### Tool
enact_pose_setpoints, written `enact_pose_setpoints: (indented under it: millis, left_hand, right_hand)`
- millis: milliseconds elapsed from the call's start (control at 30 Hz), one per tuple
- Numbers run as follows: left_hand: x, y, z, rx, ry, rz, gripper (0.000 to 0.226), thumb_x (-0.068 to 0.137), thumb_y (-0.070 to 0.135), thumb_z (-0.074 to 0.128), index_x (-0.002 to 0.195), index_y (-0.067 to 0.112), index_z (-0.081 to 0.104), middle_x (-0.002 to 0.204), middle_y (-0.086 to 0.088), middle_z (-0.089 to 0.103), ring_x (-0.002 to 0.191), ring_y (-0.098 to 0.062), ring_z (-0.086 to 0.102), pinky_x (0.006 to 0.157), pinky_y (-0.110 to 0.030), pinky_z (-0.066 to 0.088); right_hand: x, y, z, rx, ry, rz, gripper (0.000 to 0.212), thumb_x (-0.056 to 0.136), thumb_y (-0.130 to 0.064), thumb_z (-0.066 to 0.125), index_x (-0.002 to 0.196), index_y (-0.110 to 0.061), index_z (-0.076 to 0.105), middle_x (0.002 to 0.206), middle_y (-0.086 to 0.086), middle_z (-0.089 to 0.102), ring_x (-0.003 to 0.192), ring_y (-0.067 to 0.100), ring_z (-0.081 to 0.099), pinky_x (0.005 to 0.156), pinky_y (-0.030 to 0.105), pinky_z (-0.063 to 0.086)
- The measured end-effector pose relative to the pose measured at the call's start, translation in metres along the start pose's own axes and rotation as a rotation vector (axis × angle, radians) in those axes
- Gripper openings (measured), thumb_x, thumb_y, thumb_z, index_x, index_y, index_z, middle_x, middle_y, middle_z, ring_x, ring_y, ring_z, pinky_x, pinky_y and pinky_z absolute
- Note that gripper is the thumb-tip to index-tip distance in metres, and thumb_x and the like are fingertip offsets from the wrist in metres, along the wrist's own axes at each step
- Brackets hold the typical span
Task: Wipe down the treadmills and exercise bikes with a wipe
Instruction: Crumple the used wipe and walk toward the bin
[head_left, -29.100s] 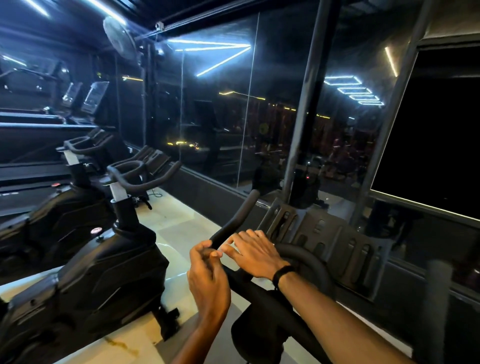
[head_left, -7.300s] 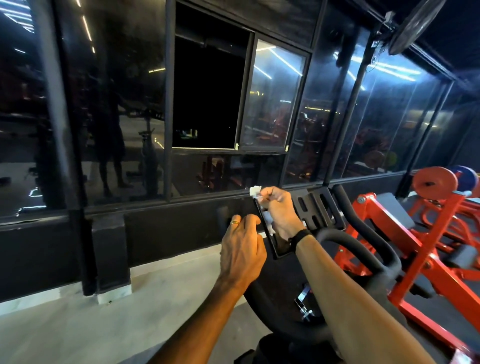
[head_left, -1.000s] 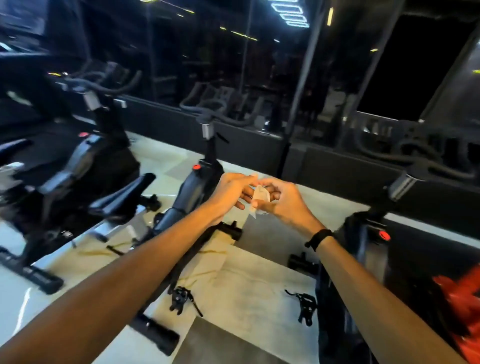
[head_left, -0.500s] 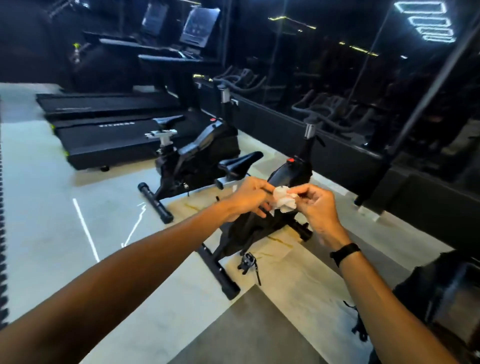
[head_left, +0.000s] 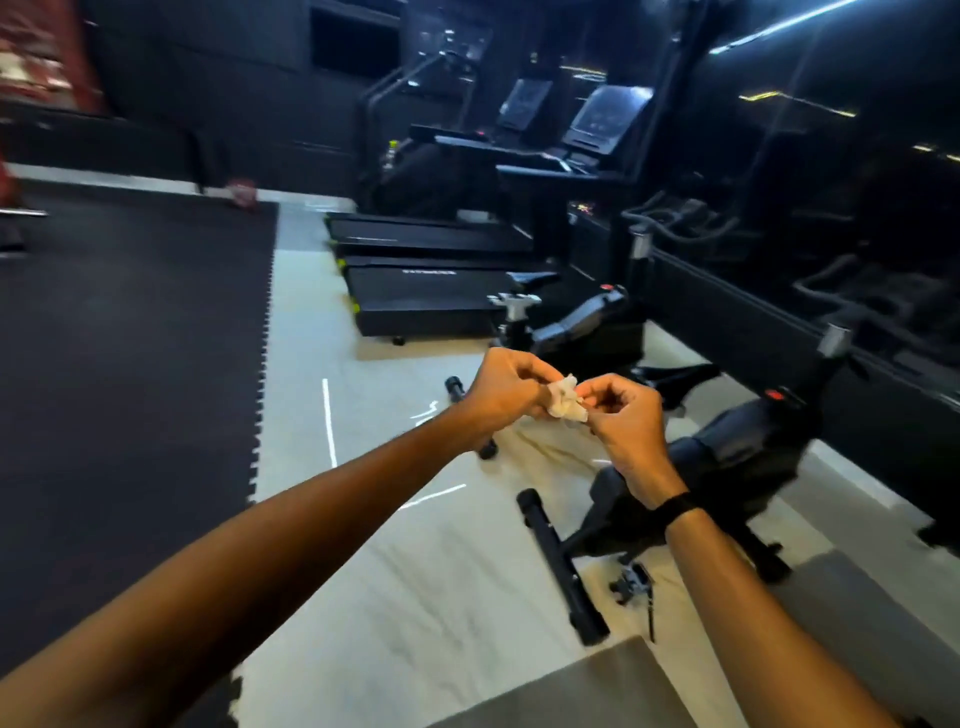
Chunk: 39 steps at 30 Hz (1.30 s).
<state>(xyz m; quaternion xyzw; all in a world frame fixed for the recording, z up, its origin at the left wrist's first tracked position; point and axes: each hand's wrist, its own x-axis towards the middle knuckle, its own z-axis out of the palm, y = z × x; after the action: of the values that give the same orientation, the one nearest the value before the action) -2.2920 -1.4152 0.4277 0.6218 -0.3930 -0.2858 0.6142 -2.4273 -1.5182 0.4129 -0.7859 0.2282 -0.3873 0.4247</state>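
White, crumpled wipe (head_left: 566, 399) sits mid-frame, pinched between both hands, held up in the air above the floor (head_left: 415, 571). Left hand (head_left: 506, 389) grips it from 9 o'clock w/ curled fingers; right hand (head_left: 621, 415) pinches the other edge from 3 o'clock, thumb and fingertips closed on it. The hands are nearly touching, the wipe bunched between them. Black band (head_left: 678, 512) on the right wrist.

Nearest bike (head_left: 727, 467) lies at approx. 4 o'clock from the hands, black, w/ a red knob (head_left: 776, 396) on top; its base bar (head_left: 563, 566) rests on pale marble-look floor, pedal (head_left: 631, 584) just beside it. Second bike (head_left: 587, 325) at 1 o'clock, just past the hands, seat post (head_left: 514, 306) upright. Bike handlebars blur into the dark glass wall (head_left: 831, 208) at 2 o'clock; detail there can't be made out.

Two treadmills (head_left: 431, 296) side by side at 12 o'clock, decks flat on the floor, consoles (head_left: 605, 117) raised behind, tilted. A small bottle (head_left: 390, 150) stands near the far treadmill's front, label unreadable.

Black foam mat (head_left: 130, 364) w/ a toothed edge covers the floor from 8 to 10 o'clock. Red blurred equipment (head_left: 36, 47) at 11 o'clock, too smeared to identify. Grey floor slab (head_left: 597, 691) at 6 o'clock.
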Motion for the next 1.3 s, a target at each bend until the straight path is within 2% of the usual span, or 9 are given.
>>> enact_pose_setpoints:
  millis: [133, 200, 333, 433, 600, 700, 833, 1133, 1300]
  left_hand:
    - [-0.019, -0.013, -0.116, 0.008, 0.218, -0.007, 0.015, 0.078, -0.006, 0.077, 0.087, 0.002, 0.07, 0.081, -0.009, 0.07, 0.072, -0.017, 0.069, 0.062, -0.026, 0.06]
    - [-0.029, -0.02, -0.181, -0.002, 0.305, 0.015, 0.017, 0.078, -0.004, 0.078, 0.092, -0.003, 0.069, 0.086, -0.018, 0.072, 0.077, -0.028, 0.072, 0.068, -0.035, 0.063]
    - [-0.042, -0.024, -0.303, -0.043, 0.406, -0.061, 0.024, 0.081, -0.004, 0.074, 0.105, -0.002, 0.067, 0.096, -0.024, 0.072, 0.083, -0.035, 0.073, 0.073, -0.042, 0.063]
    - [-0.047, -0.015, -0.382, -0.098, 0.431, -0.119, 0.026, 0.087, 0.007, 0.073, 0.112, 0.004, 0.069, 0.099, -0.02, 0.073, 0.088, -0.033, 0.073, 0.076, -0.04, 0.063]
    - [-0.033, 0.006, -0.48, -0.049, 0.49, -0.023, 0.027, 0.09, 0.01, 0.07, 0.116, 0.005, 0.069, 0.105, -0.016, 0.072, 0.095, -0.028, 0.071, 0.077, -0.037, 0.062]
    - [-0.013, 0.006, -0.54, -0.101, 0.544, 0.019, 0.025, 0.093, 0.009, 0.065, 0.118, 0.006, 0.068, 0.104, -0.016, 0.073, 0.092, -0.028, 0.072, 0.075, -0.035, 0.063]
    - [0.019, -0.018, -0.603, -0.232, 0.578, 0.053, 0.026, 0.089, 0.004, 0.067, 0.114, 0.007, 0.069, 0.101, -0.015, 0.075, 0.091, -0.033, 0.073, 0.077, -0.04, 0.062]
    - [0.179, -0.034, -0.749, -0.093, 0.615, -0.02, 0.026, 0.088, 0.018, 0.074, 0.107, 0.001, 0.071, 0.094, -0.018, 0.075, 0.081, -0.032, 0.075, 0.073, -0.038, 0.063]
    - [0.244, -0.034, -0.83, -0.151, 0.759, 0.01, 0.019, 0.082, 0.005, 0.078, 0.095, -0.006, 0.071, 0.084, -0.02, 0.075, 0.074, -0.032, 0.075, 0.068, -0.036, 0.063]
  right_hand:
    - [0.02, -0.038, 0.117, 0.119, -0.161, -0.021, 0.011, 0.083, 0.001, 0.077, 0.091, -0.002, 0.071, 0.08, 0.011, 0.071, 0.072, 0.021, 0.067, 0.066, 0.03, 0.058]
    - [0.029, -0.058, 0.184, 0.195, -0.242, -0.011, 0.013, 0.086, -0.002, 0.075, 0.098, -0.001, 0.07, 0.085, 0.013, 0.073, 0.078, 0.025, 0.071, 0.07, 0.034, 0.061]
    - [0.048, -0.096, 0.308, 0.272, -0.338, -0.039, 0.014, 0.09, -0.008, 0.071, 0.101, -0.016, 0.067, 0.091, 0.009, 0.075, 0.084, 0.025, 0.072, 0.071, 0.033, 0.06]
    - [0.063, -0.124, 0.389, 0.29, -0.342, -0.071, 0.018, 0.092, -0.009, 0.07, 0.108, -0.011, 0.062, 0.09, 0.012, 0.073, 0.081, 0.023, 0.072, 0.068, 0.03, 0.059]
    - [0.112, -0.169, 0.482, 0.291, -0.353, -0.161, 0.026, 0.093, -0.01, 0.069, 0.118, -0.007, 0.061, 0.092, 0.011, 0.073, 0.077, 0.019, 0.072, 0.067, 0.029, 0.06]
    - [0.15, -0.183, 0.538, 0.271, -0.356, -0.245, 0.015, 0.094, -0.011, 0.067, 0.108, -0.007, 0.068, 0.091, 0.011, 0.073, 0.075, 0.017, 0.072, 0.067, 0.029, 0.06]
    - [0.195, -0.182, 0.603, 0.373, -0.358, -0.174, 0.01, 0.096, -0.016, 0.066, 0.101, -0.009, 0.071, 0.088, 0.009, 0.074, 0.078, 0.017, 0.072, 0.064, 0.025, 0.058]
    - [0.373, -0.179, 0.744, 0.474, -0.491, -0.163, 0.012, 0.096, -0.009, 0.065, 0.1, -0.016, 0.074, 0.091, 0.0, 0.076, 0.086, 0.015, 0.073, 0.068, 0.025, 0.059]
    - [0.449, -0.183, 0.845, 0.471, -0.481, -0.214, 0.013, 0.096, -0.008, 0.064, 0.108, -0.009, 0.069, 0.099, 0.006, 0.074, 0.092, 0.023, 0.071, 0.075, 0.041, 0.062]
